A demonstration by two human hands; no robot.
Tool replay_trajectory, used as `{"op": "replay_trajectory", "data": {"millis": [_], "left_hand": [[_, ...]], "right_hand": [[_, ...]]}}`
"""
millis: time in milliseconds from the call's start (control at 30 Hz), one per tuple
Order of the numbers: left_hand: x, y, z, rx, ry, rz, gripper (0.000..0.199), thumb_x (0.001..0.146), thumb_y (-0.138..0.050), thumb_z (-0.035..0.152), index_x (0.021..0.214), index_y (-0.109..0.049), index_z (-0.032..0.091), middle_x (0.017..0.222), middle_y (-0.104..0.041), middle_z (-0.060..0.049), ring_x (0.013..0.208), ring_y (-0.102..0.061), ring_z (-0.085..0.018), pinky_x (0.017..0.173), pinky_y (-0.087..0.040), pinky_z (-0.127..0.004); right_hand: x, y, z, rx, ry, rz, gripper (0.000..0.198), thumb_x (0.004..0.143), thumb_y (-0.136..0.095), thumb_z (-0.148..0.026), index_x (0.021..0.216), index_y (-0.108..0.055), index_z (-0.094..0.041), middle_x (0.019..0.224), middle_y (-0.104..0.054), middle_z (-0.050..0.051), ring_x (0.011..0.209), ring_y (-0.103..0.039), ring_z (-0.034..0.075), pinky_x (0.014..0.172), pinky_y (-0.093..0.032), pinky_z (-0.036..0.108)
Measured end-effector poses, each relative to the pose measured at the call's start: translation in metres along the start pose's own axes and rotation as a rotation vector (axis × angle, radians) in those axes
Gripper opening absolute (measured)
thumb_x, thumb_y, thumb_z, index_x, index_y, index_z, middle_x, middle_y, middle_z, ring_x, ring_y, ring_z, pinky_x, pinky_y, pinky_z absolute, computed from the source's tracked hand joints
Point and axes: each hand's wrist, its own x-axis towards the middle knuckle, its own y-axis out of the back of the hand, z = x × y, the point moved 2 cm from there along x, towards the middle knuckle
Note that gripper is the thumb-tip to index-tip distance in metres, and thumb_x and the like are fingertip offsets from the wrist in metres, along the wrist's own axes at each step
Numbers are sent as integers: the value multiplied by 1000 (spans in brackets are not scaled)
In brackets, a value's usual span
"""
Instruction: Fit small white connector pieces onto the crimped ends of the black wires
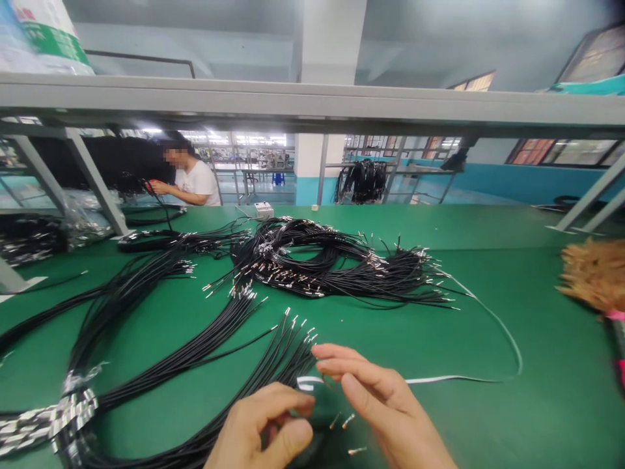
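Observation:
My left hand (266, 423) is at the bottom centre, its fingers loosely curled and its thumb apart from the index finger; nothing shows in the gap. It lies over a bundle of black cables (263, 365) with bare metal ends. Facing it, my right hand (381, 400) has its fingers stretched out and its thumb apart. A thin white strip (454, 378) runs behind my right hand, and a bent white piece (307, 383) shows between the hands. Below them, a few small metal cable ends (348, 421) show near the green tabletop.
A coiled heap of black cables (342, 273) lies across the middle. More bundles stretch left, one bound with silvery wrapping (73, 413). A brush with tan bristles (593, 273) is at the right edge. A grey shelf beam (312, 101) crosses above; a person (198, 179) works beyond.

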Motion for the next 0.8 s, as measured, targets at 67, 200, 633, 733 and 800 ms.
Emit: {"op": "replay_trajectory", "data": {"millis": [67, 200, 633, 733, 800], "left_hand": [[3, -9, -11, -178, 109, 52, 35, 82, -71, 40, 111, -75, 21, 66, -61, 2, 52, -51, -11, 54, -44, -22], [8, -36, -20, -553, 180, 55, 70, 59, -86, 57, 113, -72, 14, 54, -50, 8, 42, -37, -4, 43, -36, -17], [15, -51, -10, -719, 246, 21, 54, 59, -82, 62, 75, -64, 13, 56, -57, 6, 46, -48, -4, 44, -31, -16], [15, -50, -14, -767, 295, -45, 56, 55, -85, 62, 67, -61, 13, 56, -62, 1, 44, -50, -5, 46, -32, -18], [15, -48, -14, -797, 311, -90, 58, 50, -86, 63, 63, -59, 13, 55, -63, 0, 43, -48, -5, 46, -32, -18]], "right_hand": [[-1, -2, 0, -21, 2, -20, 23, 87, -66, -48, 99, -79, -33, 124, -73, 8, 121, -60, 29, 102, -49, 45], [-4, -2, 3, -148, 74, -53, 29, 90, -60, -51, 105, -78, -34, 129, -70, 10, 120, -61, 32, 102, -48, 53], [-4, 1, 10, -535, 324, -157, 29, 98, -51, -29, 120, -68, -36, 131, -68, 5, 124, -57, 27, 103, -50, 49], [-4, 7, 11, -659, 385, -83, 31, 96, -54, -21, 121, -66, -34, 132, -66, 5, 123, -57, 28, 100, -53, 47], [-4, 12, 9, -768, 449, -8, 31, 94, -55, -17, 117, -66, -34, 130, -66, 4, 122, -56, 28, 98, -53, 47]]}}
